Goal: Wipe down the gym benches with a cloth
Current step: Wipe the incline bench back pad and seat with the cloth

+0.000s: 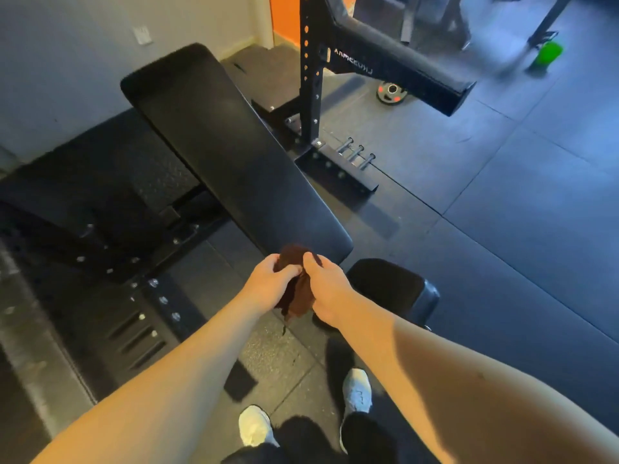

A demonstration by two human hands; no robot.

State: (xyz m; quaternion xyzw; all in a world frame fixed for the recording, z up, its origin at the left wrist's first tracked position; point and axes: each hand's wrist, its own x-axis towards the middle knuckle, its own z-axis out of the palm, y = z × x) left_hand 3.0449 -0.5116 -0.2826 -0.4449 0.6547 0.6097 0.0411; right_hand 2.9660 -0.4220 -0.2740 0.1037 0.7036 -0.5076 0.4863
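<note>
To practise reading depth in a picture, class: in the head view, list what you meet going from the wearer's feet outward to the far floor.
white shoes → brown cloth, gripped by left hand and right hand → black bench pad → weight plate → blurred green object

Dark rubber floor (509, 222), pale wall (60, 78), black rack upright (311, 95), orange panel (284, 15) behind

Arms outstretched, left hand (268, 280) and right hand (326, 291) together, grips pinching cloth (297, 301)
</note>
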